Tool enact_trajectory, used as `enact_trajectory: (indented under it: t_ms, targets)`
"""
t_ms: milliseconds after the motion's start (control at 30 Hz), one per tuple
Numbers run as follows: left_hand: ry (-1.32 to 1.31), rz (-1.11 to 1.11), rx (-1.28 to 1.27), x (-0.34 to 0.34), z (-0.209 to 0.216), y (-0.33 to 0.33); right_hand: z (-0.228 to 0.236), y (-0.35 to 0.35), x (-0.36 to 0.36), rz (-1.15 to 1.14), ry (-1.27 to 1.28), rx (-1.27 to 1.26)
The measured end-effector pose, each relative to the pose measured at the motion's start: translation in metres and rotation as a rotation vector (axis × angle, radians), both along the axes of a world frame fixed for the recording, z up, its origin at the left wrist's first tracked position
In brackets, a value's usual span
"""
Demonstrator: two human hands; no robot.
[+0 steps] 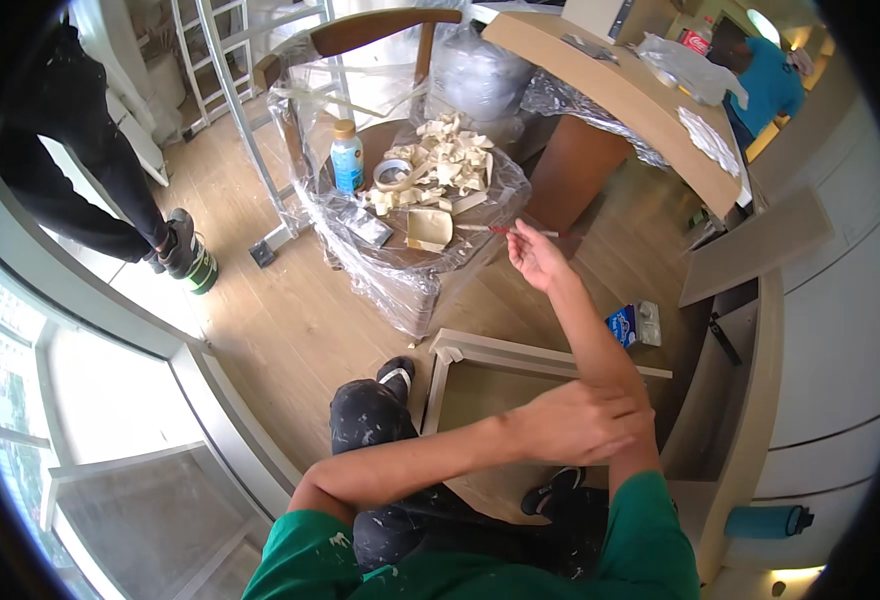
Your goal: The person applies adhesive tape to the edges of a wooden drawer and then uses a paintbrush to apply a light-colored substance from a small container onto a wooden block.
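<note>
My right hand reaches forward beside a plastic-wrapped chair, its fingers pinched on a thin stick-like tool with a reddish part. Whether it is a brush or a pencil is too small to tell. My left hand crosses over and is wrapped around my right forearm. On the chair seat lie a heap of crumpled masking tape, a tape roll, a blue bottle with a tan cap, a beige sanding pad or folded paper and a silvery packet.
A beige frame lies on the floor before me, near a blue-and-white pack. An aluminium ladder stands behind the chair. A person in black stands on a can at left; another in blue is far right. A teal bottle lies right.
</note>
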State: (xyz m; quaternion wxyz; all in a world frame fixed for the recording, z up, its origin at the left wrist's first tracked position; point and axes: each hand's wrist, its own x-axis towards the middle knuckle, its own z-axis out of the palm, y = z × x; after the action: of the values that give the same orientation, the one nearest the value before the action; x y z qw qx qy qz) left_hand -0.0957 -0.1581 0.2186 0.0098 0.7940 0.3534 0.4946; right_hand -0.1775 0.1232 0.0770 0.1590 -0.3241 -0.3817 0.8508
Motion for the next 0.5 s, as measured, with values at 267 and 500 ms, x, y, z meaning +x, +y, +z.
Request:
enact_trajectory:
  t_ms: [267,500]
  targets:
    - [-0.305,0.166,0.003,-0.032,0.008,0.000,0.005,0.032,-0.113,0.189,-0.192,0.309]
    - [-0.352,0.127,0.033,-0.035,0.010,-0.005,-0.010,0.024,-0.137,0.228,-0.318,0.409]
